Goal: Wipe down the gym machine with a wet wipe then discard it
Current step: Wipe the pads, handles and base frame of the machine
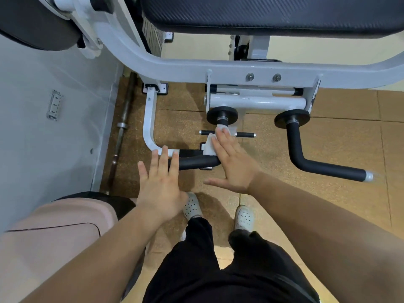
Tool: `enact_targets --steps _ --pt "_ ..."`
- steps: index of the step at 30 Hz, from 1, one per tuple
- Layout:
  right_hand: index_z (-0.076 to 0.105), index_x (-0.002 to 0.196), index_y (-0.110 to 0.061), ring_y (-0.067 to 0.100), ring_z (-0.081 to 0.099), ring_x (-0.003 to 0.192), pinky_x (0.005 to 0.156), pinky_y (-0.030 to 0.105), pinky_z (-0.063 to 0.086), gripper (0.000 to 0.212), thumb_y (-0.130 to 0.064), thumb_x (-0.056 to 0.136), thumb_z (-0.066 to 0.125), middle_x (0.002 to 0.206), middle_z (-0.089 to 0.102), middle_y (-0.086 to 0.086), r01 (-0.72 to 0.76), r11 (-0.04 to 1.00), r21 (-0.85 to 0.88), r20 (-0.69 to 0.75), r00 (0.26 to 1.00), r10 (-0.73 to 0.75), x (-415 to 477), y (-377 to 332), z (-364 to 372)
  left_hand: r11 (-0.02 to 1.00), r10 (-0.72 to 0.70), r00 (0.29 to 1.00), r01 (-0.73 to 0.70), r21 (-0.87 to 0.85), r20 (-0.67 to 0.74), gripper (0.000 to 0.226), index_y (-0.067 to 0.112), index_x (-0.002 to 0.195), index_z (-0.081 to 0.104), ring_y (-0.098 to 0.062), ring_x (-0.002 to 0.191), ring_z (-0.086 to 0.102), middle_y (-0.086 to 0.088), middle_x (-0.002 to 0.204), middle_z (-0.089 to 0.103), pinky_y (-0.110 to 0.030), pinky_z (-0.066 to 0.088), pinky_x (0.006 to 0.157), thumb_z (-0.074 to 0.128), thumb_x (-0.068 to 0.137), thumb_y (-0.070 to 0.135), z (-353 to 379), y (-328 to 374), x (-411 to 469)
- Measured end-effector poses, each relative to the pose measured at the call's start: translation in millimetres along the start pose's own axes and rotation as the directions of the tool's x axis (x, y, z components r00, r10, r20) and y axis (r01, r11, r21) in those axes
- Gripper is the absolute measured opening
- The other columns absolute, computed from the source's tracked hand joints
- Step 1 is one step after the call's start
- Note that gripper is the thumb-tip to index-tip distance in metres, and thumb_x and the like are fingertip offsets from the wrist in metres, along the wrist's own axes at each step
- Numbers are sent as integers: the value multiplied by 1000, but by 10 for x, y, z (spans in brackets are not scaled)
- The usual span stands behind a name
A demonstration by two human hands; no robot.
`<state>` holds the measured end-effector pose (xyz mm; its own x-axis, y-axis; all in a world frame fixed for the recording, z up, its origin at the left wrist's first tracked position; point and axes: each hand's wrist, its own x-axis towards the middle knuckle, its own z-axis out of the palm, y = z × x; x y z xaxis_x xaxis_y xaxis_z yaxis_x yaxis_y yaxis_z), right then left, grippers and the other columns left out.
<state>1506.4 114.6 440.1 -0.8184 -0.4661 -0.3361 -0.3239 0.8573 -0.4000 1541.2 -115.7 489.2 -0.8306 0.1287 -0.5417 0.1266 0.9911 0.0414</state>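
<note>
Your flat, spread left hand (pixel 160 189) lay over the outer end of the bent black foam-covered handle (pixel 197 161) on the left side of the white steel gym machine frame (pixel 218 67). Your right hand (pixel 231 162) lay flat just right of it, pressing the crumpled white wet wipe (pixel 211 145) against that handle's upright part, below the round black disc (pixel 222 115). A matching black handle (pixel 306 158) stood well apart to the right. The black padded seat (pixel 273 14) sat behind and above the frame. A long steel barbell (pixel 122 132) lay on the floor along the grey wall (pixel 43 106) at left. Your two perforated white clogs (pixel 243 217) stood below your hands, on the brown rubber floor tiles (pixel 338 132).
</note>
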Motion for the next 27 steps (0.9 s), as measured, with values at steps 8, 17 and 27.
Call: enact_targets --steps 8,17,27 --pt "-8 164 -12 15 -27 154 126 35 -10 118 -82 86 49 171 -17 3 167 982 89 -23 986 -166 -268 -39 167 990 -141 977 136 -40 -158 100 11 161 -7 -33 156 -15 -13 169 -13 -62 1 124 49 92 56 175 424 -189" --pt "4 164 -13 9 -15 157 126 27 1 108 -81 88 39 171 -11 -2 71 996 57 -40 997 -69 -759 241 221 957 69 945 -153 -246 -320 62 14 142 54 -32 137 44 -10 145 48 -54 36 114 59 86 39 516 482 -415" --pt "7 162 -9 13 -9 157 126 30 8 103 -78 91 35 169 -6 0 -84 995 54 -155 984 92 -447 742 1037 962 214 973 -226 -156 -90 67 27 156 32 -25 148 24 -2 161 27 -43 23 121 52 95 47 1074 487 437"
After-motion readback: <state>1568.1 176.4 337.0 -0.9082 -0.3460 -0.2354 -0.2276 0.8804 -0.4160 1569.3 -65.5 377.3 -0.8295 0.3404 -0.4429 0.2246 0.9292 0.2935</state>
